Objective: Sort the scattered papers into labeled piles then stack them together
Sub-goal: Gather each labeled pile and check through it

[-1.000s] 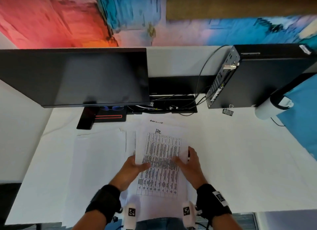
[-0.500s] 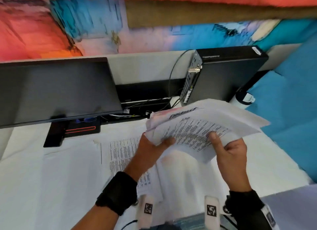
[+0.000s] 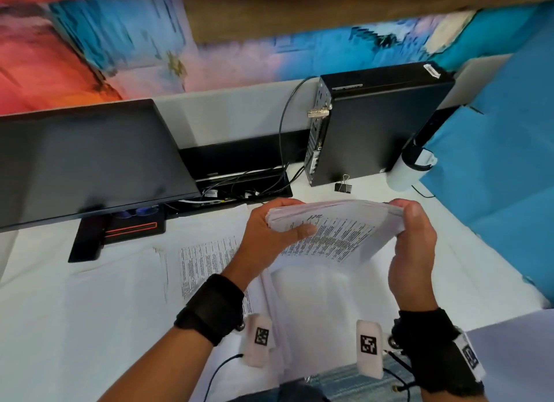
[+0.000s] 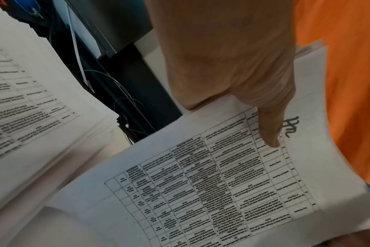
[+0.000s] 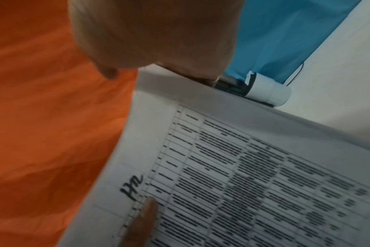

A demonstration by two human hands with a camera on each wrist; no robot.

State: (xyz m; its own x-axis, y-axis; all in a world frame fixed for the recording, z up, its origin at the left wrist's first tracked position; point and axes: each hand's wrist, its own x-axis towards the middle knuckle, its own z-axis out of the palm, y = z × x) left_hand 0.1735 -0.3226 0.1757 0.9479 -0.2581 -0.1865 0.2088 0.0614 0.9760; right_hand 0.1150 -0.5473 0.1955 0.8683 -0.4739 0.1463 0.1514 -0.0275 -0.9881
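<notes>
White desk [image 3: 90, 326]: printed-table sheets [image 3: 207, 263] lie at 9 o'clock of the lifted thick white paper stack [image 3: 338, 230]. Left hand [image 3: 269, 236] and right hand [image 3: 413, 245] each clamp one stack end, held above desk.

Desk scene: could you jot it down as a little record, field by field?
held: stack of papers, lifted off the desk
top sheet: printed table, handwritten mark above it
left hand: grips the stack's left end, thumb on top
right hand: grips the right end
on desk: more papers, binder clip
behind: monitor, computer case
</notes>
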